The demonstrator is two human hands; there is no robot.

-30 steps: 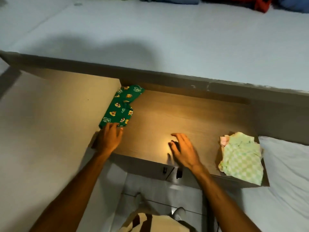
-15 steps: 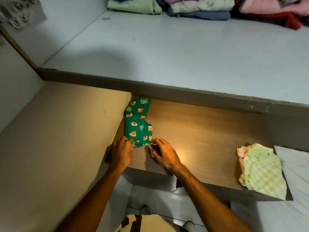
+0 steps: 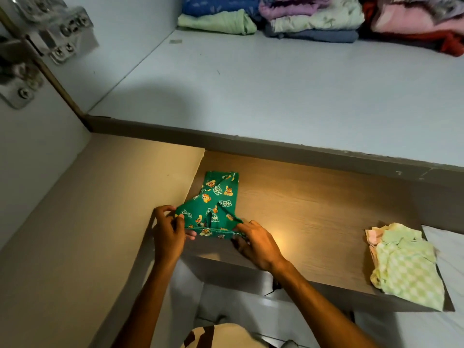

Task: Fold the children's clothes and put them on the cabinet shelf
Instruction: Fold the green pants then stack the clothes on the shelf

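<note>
Head view: at centre frame, a person's left hand (image 3: 168, 236) and right hand (image 3: 258, 243) each pinched a near corner of green printed shorts (image 3: 213, 209), fingers (image 3: 179, 219) closed on the hem, apparently to lift that edge and double the garment over. The shorts lay on the wooden worktop (image 3: 313, 209), against its left edge, their far end pointing to the top of the frame. A folded check garment (image 3: 406, 267) sat at the worktop's lower-right corner, well apart, probably waiting its turn for shelving. Across the top of the frame, folded clothes (image 3: 276, 18) were stacked at the back of the pale shelf (image 3: 251, 91), whose front lay bare.
</note>
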